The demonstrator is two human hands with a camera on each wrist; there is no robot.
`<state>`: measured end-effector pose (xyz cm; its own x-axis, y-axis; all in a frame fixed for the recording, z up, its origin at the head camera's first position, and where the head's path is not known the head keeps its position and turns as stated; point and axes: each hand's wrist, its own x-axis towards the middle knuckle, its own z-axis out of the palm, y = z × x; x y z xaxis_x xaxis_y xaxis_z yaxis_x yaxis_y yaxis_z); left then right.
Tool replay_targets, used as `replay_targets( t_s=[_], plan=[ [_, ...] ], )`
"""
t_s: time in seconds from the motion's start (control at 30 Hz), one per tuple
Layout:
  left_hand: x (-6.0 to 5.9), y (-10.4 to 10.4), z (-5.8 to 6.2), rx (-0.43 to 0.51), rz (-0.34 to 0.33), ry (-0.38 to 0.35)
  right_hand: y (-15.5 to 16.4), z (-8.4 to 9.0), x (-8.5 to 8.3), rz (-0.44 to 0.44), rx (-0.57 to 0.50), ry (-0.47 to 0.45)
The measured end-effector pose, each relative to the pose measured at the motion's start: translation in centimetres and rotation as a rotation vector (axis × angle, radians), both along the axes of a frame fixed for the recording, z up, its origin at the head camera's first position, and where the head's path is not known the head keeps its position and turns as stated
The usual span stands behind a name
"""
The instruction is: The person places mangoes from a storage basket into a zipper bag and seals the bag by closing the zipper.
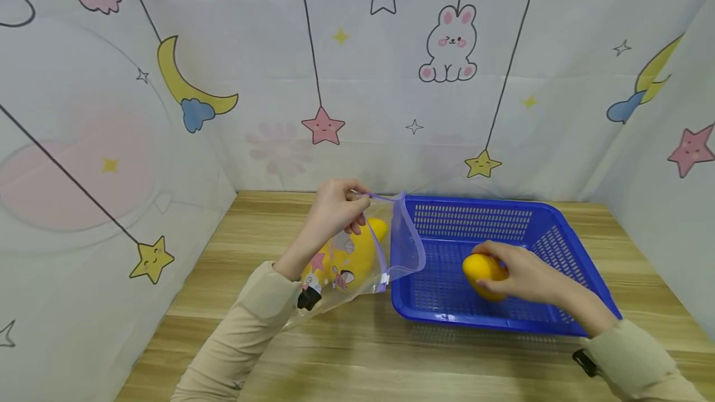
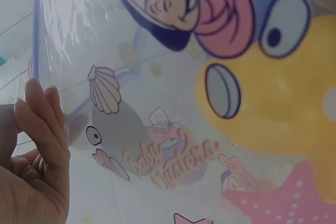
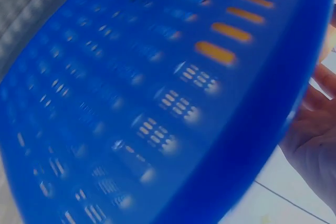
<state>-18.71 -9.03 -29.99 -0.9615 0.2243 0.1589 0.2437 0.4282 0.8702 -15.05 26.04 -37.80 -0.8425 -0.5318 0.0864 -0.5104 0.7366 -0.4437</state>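
Note:
My left hand (image 1: 337, 206) pinches the upper rim of a clear zip bag (image 1: 357, 259) printed with cartoon figures and holds its mouth open toward the blue basket (image 1: 553, 228). A yellow fruit (image 1: 349, 256) lies inside the bag. In the left wrist view the bag (image 2: 173, 108) fills the frame, with my fingers (image 2: 44, 124) curled at its edge. My right hand (image 1: 522, 273) reaches into the basket and curls its fingers round a second yellow fruit (image 1: 480, 270) on the basket floor. The right wrist view shows only blurred blue basket mesh (image 3: 136, 103) and a bit of palm (image 3: 315, 135).
The basket and bag lie on a wooden table (image 1: 391, 358). Fabric walls with moons, stars and rabbits (image 1: 449, 45) close in the back and both sides. Both arms wear beige sleeves (image 1: 246, 327).

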Motion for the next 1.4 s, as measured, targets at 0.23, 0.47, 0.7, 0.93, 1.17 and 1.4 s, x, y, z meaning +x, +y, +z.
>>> replay_targets(
  t_s=[0.23,0.47,0.7,0.93,1.17,1.4],
  plan=[
    [0.1,0.0,0.0,-0.003,0.003,0.004,-0.7,0.8,0.3,-0.016,-0.093,-0.007],
    [0.1,0.0,-0.1,-0.008,0.011,0.004,-1.4,1.7,0.7,-0.029,-0.157,0.03],
    [0.1,0.0,-0.1,-0.009,0.013,0.005,-1.9,2.4,1.1,-0.08,-0.214,0.034],
    [0.2,0.0,0.1,-0.012,0.009,0.012,-2.7,2.9,1.6,-0.175,-0.279,0.046],
    [0.2,0.1,0.1,-0.01,0.007,0.006,-4.0,3.6,1.8,-0.239,-0.395,0.019],
    [0.2,0.1,0.0,-0.011,0.002,0.008,-5.3,4.3,1.8,-0.258,-0.485,0.007]
  ],
)
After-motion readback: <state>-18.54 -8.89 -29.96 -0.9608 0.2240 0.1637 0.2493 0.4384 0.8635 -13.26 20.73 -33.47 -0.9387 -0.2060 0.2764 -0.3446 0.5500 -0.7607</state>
